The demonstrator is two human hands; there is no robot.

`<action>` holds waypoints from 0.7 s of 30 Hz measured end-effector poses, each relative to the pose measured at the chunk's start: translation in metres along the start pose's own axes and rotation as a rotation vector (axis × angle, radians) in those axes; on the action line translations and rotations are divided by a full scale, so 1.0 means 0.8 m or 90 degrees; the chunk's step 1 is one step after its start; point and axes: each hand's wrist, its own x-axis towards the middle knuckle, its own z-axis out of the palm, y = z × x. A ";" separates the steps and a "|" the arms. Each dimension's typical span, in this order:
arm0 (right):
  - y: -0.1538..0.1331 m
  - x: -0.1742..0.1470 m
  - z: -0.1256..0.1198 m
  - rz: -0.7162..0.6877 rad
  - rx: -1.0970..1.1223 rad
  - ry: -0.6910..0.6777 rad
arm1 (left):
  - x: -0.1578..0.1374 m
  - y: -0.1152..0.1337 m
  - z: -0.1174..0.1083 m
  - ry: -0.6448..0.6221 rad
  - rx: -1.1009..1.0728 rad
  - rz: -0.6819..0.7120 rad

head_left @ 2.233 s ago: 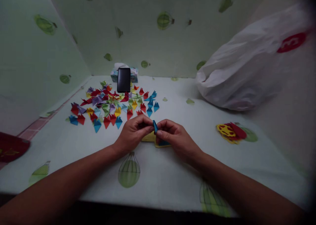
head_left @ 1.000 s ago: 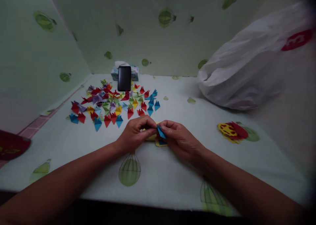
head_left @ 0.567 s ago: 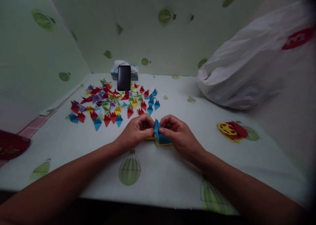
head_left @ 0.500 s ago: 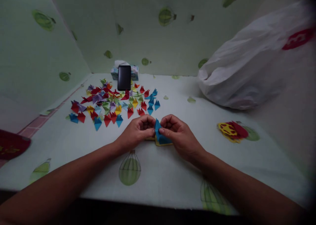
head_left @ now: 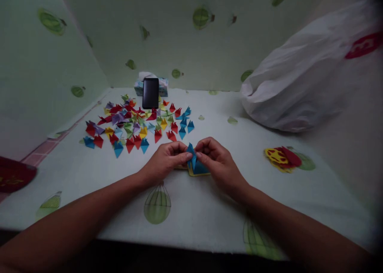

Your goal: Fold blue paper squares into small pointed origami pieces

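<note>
Between my two hands, at the middle of the table, a small piece of folded blue paper [head_left: 192, 153] stands with its point up. My left hand [head_left: 169, 159] pinches its left side between thumb and fingers. From the other side, my right hand [head_left: 217, 161] grips it, thumb tip on the right face. Under my hands lies a stack of blue paper [head_left: 201, 168] with a yellow edge below it, partly hidden by my fingers. Just beyond my hands, several folded paper cranes [head_left: 137, 141] in red, blue, yellow, green and purple spread over the tablecloth.
A dark phone [head_left: 150, 93] leans on a tissue box [head_left: 163, 87] behind the cranes. A white plastic bag [head_left: 287, 81] bulges at the back right. Yellow and red cut-out pieces [head_left: 277, 157] lie at the right, and a red object [head_left: 16, 175] sits at the left edge.
My fingers have shifted slightly on the folded blue paper; my thumbs are a little further apart and more of its lower part shows. The things on the table stay in place.
</note>
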 end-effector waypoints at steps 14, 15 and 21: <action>0.000 0.003 -0.003 0.127 -0.003 -0.052 | 0.000 -0.005 0.002 0.027 -0.032 0.017; 0.000 0.004 -0.003 0.129 -0.010 -0.057 | -0.001 -0.004 0.002 0.029 -0.029 0.017; -0.001 0.003 -0.004 0.128 -0.026 -0.108 | -0.002 0.001 0.002 0.056 0.016 0.018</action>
